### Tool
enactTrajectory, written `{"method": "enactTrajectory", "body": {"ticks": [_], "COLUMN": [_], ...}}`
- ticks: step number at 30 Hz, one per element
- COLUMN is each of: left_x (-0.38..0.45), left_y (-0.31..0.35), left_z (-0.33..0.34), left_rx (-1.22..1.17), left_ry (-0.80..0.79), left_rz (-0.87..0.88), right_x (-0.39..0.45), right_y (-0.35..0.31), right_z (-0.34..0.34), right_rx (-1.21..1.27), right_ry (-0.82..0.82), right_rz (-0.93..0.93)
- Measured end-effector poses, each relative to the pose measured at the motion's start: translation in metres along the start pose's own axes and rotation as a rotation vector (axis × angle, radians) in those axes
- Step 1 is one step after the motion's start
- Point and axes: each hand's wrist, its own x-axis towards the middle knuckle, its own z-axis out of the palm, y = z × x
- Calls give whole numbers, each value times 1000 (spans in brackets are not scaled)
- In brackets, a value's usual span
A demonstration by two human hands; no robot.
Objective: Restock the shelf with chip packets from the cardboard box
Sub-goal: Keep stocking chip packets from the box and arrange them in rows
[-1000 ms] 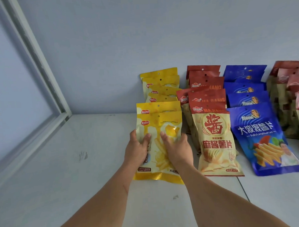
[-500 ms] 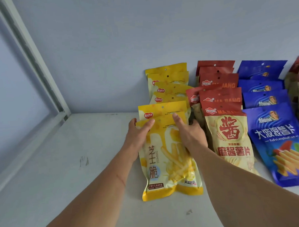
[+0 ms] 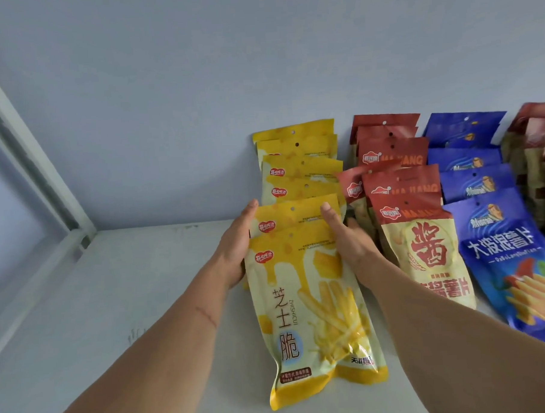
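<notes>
Both hands, left (image 3: pixel 235 245) and right (image 3: pixel 349 237), are lying flat-fingered against the yellow packets' (image 3: pixel 309 298) sides; red packets (image 3: pixel 423 252) are crowding the right.

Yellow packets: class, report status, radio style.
Left hand and right hand flat, flanking yellow packets. Front packet down on shelf. Nothing blocking.

The front yellow chip packet (image 3: pixel 313 310) lies face up on the white shelf (image 3: pixel 113 307), its printed fries and red logo showing, its top edge overlapping the row of yellow packets (image 3: pixel 298 174) that leans back toward the wall. Just right of that row stands a row of red-topped packets (image 3: pixel 422 240), then a row of blue packets (image 3: pixel 501 252), each stacked front to back the same way.
</notes>
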Motion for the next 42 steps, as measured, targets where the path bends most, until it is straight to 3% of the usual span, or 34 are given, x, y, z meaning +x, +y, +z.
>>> {"method": "enactTrajectory", "body": {"ticks": [12, 16, 21, 23, 25, 29, 34, 37, 40, 42], "left_x": [30, 16, -10, -42, -83, -114, -91, -82, -82, -85], "left_y": [29, 31, 31, 13, -19, -84, -74, -51, -44, -55], "left_z": [20, 15, -2, 6, 31, 55, 31, 23, 30, 41], "left_rx": [38, 132, 633, 815, 1075, 1486, 1630, 1724, 1732, 1721], "left_ry": [-98, 89, 559, 638, 550, 287, 128, -14, -35, 1], "left_rz": [-10, 45, 246, 377, 466, 350, 445, 409, 430, 560], "right_x": [25, 28, 26, 25, 27, 29, 34, 41, 52, 59], "right_y": [-20, -27, -30, -33, -34, -37, -40, -52, -67, -78], "right_z": [2, 11, 23, 30, 35, 37, 32, 31, 28, 25], "right_rx": [-121, -284, -501, -597, -685, -809, -839, -858, -919, -977], "right_ry": [-39, 114, 217, 255, 281, 268, 273, 275, 248, 208], "right_rz": [-102, -176, -314, -387, -448, -479, -494, -533, -568, -576]}}
